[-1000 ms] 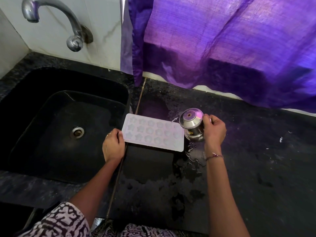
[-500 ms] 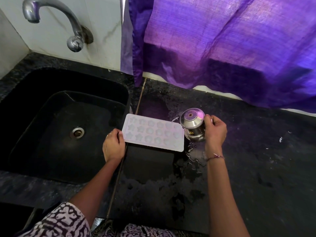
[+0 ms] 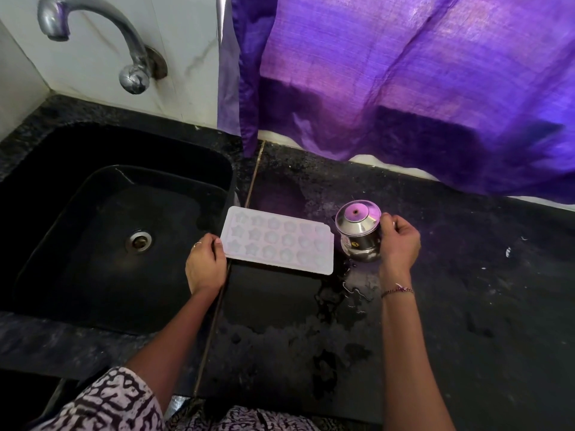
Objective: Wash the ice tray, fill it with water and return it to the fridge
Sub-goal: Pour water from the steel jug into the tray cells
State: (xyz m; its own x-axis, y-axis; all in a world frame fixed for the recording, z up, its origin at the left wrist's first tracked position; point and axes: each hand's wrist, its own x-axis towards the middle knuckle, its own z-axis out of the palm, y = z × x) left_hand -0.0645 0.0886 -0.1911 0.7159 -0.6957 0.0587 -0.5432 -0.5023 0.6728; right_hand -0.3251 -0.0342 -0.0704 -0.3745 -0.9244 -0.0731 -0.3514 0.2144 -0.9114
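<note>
Filling looks to be the step in hand. The ice tray (image 3: 277, 241) lies flat on the black stone counter (image 3: 466, 275), just beside the sink (image 3: 62, 213). The left hand (image 3: 205, 265) pinches the tray's nine o'clock edge, thumb on the rim. The right hand (image 3: 399, 241) is wrapped round a small steel pot (image 3: 359, 231) at the tray's three o'clock end. Whether water is running from it I cannot tell. The next move likely calls for a slow, low tilt over the star moulds with the tray held steady, since a puddle (image 3: 348, 293) already lies at the tray's five o'clock. A tap (image 3: 93, 32) stands at eleven o'clock, and a purple curtain (image 3: 404, 73) hangs from twelve to two.
</note>
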